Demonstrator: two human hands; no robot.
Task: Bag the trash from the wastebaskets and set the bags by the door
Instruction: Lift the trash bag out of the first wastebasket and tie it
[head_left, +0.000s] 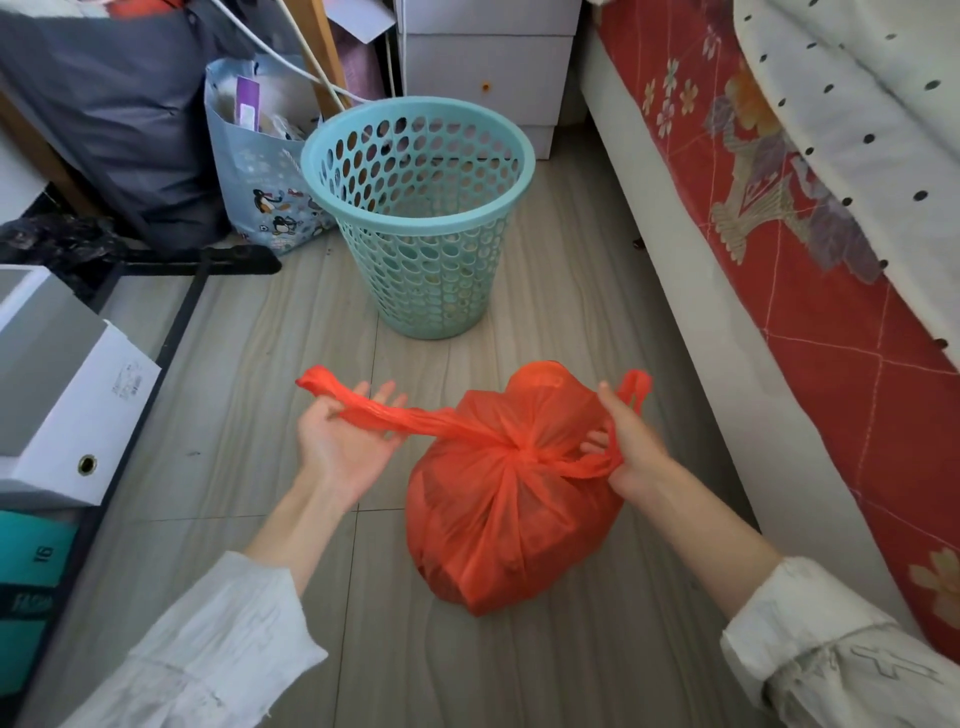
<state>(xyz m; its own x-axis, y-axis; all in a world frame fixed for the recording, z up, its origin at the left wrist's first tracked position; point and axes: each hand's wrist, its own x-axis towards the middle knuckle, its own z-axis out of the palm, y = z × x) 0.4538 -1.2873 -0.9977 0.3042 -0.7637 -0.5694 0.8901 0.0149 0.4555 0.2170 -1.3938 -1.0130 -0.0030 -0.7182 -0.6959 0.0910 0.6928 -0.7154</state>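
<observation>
Orange bag (514, 499) sits on the floor (249, 374) between both hands, handles (415, 418) pulled left and right from the knot (519, 453). Left hand (343, 441) splays its fingers, thumb apparently pinning one handle; right hand (631, 447) curls tight round the other (nearer the knot)

Thin glossy plastic bag (511, 499); matt perforated plastic wastebasket (421, 218).

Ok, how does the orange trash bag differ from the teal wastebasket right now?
The orange trash bag is soft film, bulging and gathered into a knot at the top; the teal wastebasket is rigid, perforated and open-topped. The bag looks full; the wastebasket looks empty, with no liner. The left hand and right hand each hold a bag handle; nothing touches the wastebasket. Both sit on the tiled floor.
</observation>
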